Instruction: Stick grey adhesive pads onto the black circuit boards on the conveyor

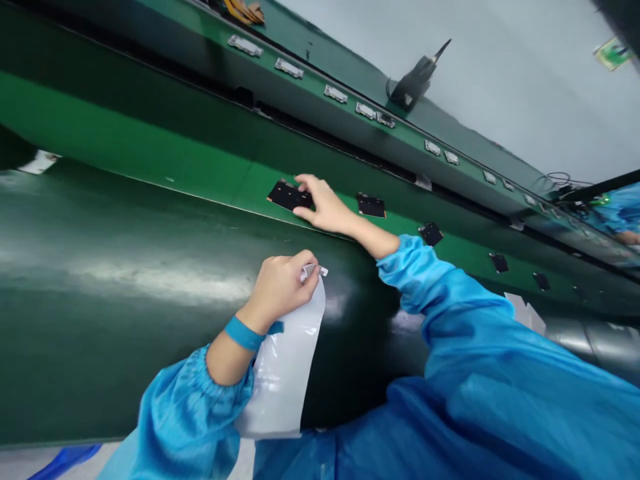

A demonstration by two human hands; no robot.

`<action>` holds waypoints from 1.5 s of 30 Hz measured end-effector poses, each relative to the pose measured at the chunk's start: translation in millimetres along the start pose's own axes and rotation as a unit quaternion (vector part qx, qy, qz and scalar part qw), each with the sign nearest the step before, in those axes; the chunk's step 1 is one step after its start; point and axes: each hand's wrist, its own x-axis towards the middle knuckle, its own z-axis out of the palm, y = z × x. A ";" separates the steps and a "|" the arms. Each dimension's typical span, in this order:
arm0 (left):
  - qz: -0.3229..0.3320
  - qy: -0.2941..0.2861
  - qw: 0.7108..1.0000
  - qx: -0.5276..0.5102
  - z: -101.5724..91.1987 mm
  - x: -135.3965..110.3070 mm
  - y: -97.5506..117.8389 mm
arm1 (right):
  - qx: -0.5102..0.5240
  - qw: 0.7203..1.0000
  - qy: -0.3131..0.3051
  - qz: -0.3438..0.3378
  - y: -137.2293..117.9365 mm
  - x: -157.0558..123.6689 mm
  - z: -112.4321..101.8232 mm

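Note:
My left hand (280, 285) is closed on the top end of a glossy white film strip (285, 373) that hangs down over the dark green mat. A blue band circles that wrist. My right hand (323, 203) reaches forward to the green conveyor belt (150, 153) and its fingers pinch the edge of a flat black rectangular part (287, 196) lying on the belt. Both arms wear blue sleeves.
More black parts (371, 205) lie spaced along the belt to the right (430, 233). A far rail carries several small silver pieces (245, 45). A black tool (415, 81) rests beyond it. Another person's blue sleeve (620, 213) shows at the far right.

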 end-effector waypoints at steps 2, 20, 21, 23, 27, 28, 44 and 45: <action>0.001 0.007 1.000 0.001 0.2 0.1 -1.1 | -0.019 0.999 -0.022 -0.023 -4.5 -2.0 20.9; 0.018 0.041 0.999 -0.027 1.2 0.5 -1.0 | 0.221 0.965 -0.118 0.083 -2.6 32.3 11.7; 0.018 0.041 0.999 -0.027 1.1 0.7 -0.3 | 0.223 0.964 -0.118 0.088 -2.5 30.3 9.4; 0.018 0.041 0.999 -0.028 1.1 1.1 0.7 | 0.227 0.962 -0.115 0.101 -2.8 26.4 6.3; 0.016 0.039 0.999 -0.027 1.9 1.6 1.1 | 0.229 0.958 -0.118 0.124 -2.8 20.4 4.2; 0.017 0.040 0.999 -0.026 2.1 1.6 1.1 | 0.229 0.958 -0.119 0.128 -2.5 19.0 3.7; -0.001 0.020 0.999 -0.038 -0.1 -0.2 7.0 | -0.041 0.985 -0.118 0.122 -12.6 -5.6 -9.0; -0.009 0.014 0.998 -0.052 -0.4 -0.2 7.7 | -0.084 0.980 -0.122 0.131 -11.0 -6.6 -10.7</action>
